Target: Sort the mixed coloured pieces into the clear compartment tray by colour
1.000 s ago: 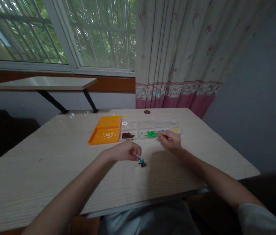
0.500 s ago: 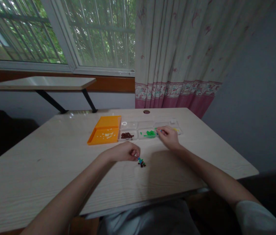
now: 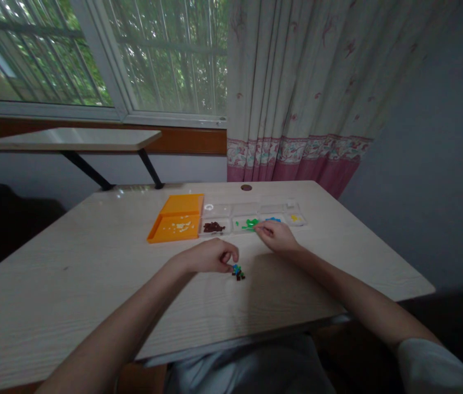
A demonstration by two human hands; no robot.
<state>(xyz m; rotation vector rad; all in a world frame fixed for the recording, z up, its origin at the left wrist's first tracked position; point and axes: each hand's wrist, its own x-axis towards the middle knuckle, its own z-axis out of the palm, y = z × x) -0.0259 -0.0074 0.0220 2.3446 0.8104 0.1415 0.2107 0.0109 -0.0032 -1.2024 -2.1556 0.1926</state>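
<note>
A small cluster of blue, green and dark brown plastic pieces [image 3: 238, 272] stands on the table. Beside it is my left hand [image 3: 210, 255], its thumb tip at the cluster's left edge and the curled index finger raised apart from the thumb. My right hand [image 3: 278, 237] reaches to the near edge of a clear compartment tray, thumb and index finger pinched together beside the green pieces [image 3: 250, 224]. Whatever lies between those fingertips is too small to make out. Blue pieces [image 3: 273, 219] show just behind this hand.
Dark brown pieces [image 3: 214, 226] and yellow pieces [image 3: 295, 218] lie in other compartments of the clear tray [image 3: 244, 209]. Left of it, an open orange case [image 3: 182, 204] holds scattered white pieces [image 3: 181, 225]. A raised shelf [image 3: 75, 139] stands at the table's back left.
My right hand has moved left and slightly nearer from the blue compartment to the green pieces, uncovering the blue ones. My left index finger has lifted a little from the cluster.
</note>
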